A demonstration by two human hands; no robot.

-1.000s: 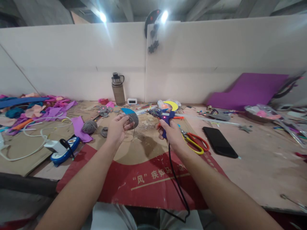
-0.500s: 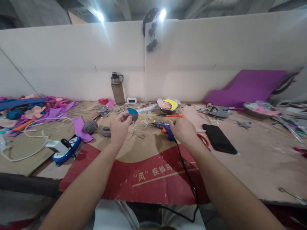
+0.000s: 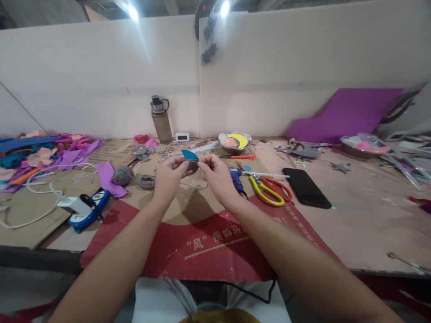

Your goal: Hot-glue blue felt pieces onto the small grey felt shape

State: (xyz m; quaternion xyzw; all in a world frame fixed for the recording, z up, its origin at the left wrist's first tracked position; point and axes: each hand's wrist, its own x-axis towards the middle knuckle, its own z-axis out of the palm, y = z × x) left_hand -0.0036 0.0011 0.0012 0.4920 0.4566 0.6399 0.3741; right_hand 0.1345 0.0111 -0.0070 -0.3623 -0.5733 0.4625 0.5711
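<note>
My left hand (image 3: 169, 178) pinches a small rounded piece (image 3: 190, 156), blue at the top and wrapped with grey yarn lower down. Close against its right side, my right hand (image 3: 217, 177) has thumb and forefinger pressed together on the grey yarn; the fingertips partly hide the strand. Right of that hand lies a blue glue gun (image 3: 237, 179), its front covered by the hand. Scissors (image 3: 269, 190) with one yellow and one red handle rest beside it. A grey yarn ball (image 3: 123, 176) and a small yarn bundle (image 3: 147, 181) are left of my left hand.
A red-printed cardboard sheet (image 3: 208, 251) covers the table before me. A phone (image 3: 306, 187) lies at right, a power strip (image 3: 90, 210) with cables at left. Behind are a bottle (image 3: 161, 124), a bowl (image 3: 237, 149) holding a yellow crescent, and felt scraps (image 3: 40, 157).
My right hand has left the glue gun and moved left to the blue-and-grey piece, closing its fingers there. The scissors now show fully. My left hand keeps its hold.
</note>
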